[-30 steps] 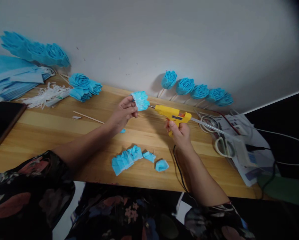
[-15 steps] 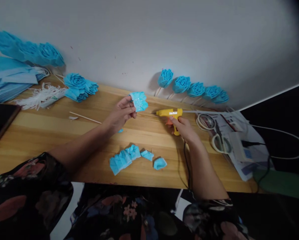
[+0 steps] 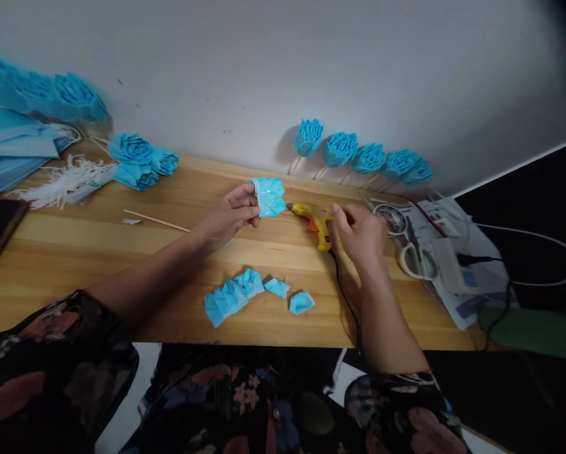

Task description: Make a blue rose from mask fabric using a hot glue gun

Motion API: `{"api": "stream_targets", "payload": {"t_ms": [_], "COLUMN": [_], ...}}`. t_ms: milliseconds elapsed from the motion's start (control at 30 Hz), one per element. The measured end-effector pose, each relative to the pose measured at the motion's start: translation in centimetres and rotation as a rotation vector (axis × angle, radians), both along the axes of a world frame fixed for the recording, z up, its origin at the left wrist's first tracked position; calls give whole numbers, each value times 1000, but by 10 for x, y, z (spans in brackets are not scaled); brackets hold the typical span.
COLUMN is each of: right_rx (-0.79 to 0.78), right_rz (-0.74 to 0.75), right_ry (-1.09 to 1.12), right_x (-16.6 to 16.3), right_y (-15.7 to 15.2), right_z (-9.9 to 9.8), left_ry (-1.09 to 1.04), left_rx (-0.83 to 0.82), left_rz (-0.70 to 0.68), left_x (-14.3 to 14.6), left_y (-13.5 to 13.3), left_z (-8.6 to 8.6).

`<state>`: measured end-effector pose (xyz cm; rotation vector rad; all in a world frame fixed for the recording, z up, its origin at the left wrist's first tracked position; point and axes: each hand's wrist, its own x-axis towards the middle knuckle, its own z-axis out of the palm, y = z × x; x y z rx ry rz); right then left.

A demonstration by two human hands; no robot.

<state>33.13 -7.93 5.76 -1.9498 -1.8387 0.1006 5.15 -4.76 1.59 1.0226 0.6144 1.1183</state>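
My left hand [image 3: 239, 214] pinches a pleated piece of blue fabric [image 3: 270, 197] by its white edge, with shiny streaks on the surface. Just to its right is a yellow glue gun [image 3: 314, 217], its nozzle close to the fabric and its orange trigger free of fingers. Behind the gun, my right hand [image 3: 362, 234] is closed, apparently on the white glue stick [image 3: 365, 202] that runs out of the gun's back; the fingers partly hide it. Nearer the front edge lie a pleated blue strip [image 3: 233, 296] and two small folded blue pieces [image 3: 277, 287].
Blue fabric roses [image 3: 340, 149] on stems lean along the wall, with more roses [image 3: 134, 151] at left. Also at left are stacked blue sheets [image 3: 16, 148], white cords [image 3: 68, 183] and a thin stick [image 3: 155, 221]. Scissors [image 3: 419, 260] and papers [image 3: 493, 271] lie at right.
My right hand has let go of the glue gun's handle and moved to its back end. The gun now sits nearer the fabric piece, which my left hand still holds.
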Motion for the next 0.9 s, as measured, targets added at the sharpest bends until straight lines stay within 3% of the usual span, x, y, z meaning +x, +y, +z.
{"api": "stream_targets", "payload": {"t_ms": [100,200,433,633,900], "right_rx": [244,278,-80,-231,-265], "right_rz": [310,477,536,595,623], "right_ry": [262,419,884,948,925], "right_x": [-15,-29,-34,-37,-42], "right_y": [-6,-10,-4,-3,-7], "right_z": [-7,-15,-33,-38,-31], "left_ry": [62,106,229,247,262], "left_rx": [39,94,167,201,208], "left_rz": [-3,-25,-87,-162,-192], "left_x": [3,4,2,3,5], "left_y": [-3,-5,-9,-9,-10], "left_z": [0,0,4,2,2]}}
